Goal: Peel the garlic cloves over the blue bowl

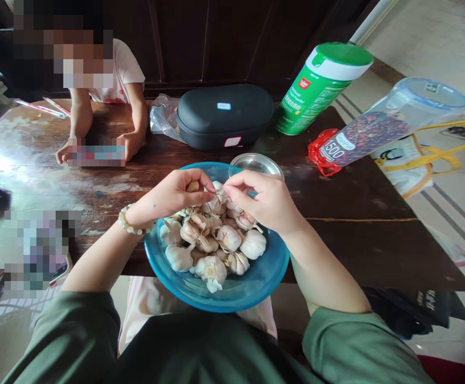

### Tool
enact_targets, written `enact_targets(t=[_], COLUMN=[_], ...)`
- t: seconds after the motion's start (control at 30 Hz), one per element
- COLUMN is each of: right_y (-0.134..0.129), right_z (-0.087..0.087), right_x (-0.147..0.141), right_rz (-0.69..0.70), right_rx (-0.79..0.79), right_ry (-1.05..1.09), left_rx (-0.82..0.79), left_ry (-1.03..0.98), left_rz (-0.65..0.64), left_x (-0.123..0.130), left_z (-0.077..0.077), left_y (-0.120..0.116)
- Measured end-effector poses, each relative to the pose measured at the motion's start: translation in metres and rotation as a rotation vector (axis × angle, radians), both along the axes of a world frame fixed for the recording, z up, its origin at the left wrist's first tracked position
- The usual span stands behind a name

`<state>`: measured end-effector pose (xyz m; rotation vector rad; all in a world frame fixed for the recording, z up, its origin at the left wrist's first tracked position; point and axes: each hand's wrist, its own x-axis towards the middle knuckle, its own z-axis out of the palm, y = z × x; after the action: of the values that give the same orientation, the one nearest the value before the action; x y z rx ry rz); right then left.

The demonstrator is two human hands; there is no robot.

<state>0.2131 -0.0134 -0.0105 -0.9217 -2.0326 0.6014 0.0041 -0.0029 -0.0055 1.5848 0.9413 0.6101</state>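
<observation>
Fingers of the left hand (200, 178) curled narrowly around a pale garlic clove (192, 186), while fingers of the right hand (236, 184) pinched a wisp of papery skin (220, 192) just beside it. Both hands hung over one blue glass bowl (232, 304) by the near edge of the desk (360, 250), heaped with roughly a dozen garlic bulbs (212, 269), the exact count hidden. Each bulb looked light and firm, its skin dry and fragile, best held by the body, not the loose wrapper. Beyond lay one steel dish (256, 162), one black case (224, 116) and one green canister (320, 88).
</observation>
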Motion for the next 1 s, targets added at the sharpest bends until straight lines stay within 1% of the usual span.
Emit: enact_targets(t=[0.23,0.33,0.5,0.73,0.9,1.0], right_y=[0.000,0.000,0.000,0.000,-0.001,0.003], right_z=[-0.002,-0.003,-0.005,-0.005,-0.005,-0.004], right_x=[0.001,0.001,0.000,0.000,-0.001,-0.002], right_rz=[0.091,0.113,0.102,0.103,0.120,0.099], right_rx=[0.038,0.062,0.077,0.103,0.124,0.096], right_ry=[-0.138,-0.167,-0.117,-0.149,-0.168,-0.165], left_rx=[-0.013,0.017,0.084,0.221,0.265,0.313], left_ry=[-0.015,-0.002,0.071,0.197,0.219,0.238], left_rz=[0.027,0.041,0.066,0.046,0.053,0.095], left_x=[0.001,0.001,0.003,0.005,0.007,0.008], left_z=[0.002,0.002,0.004,0.005,0.008,0.008], left_y=[-0.002,-0.002,-0.004,-0.008,-0.012,-0.011])
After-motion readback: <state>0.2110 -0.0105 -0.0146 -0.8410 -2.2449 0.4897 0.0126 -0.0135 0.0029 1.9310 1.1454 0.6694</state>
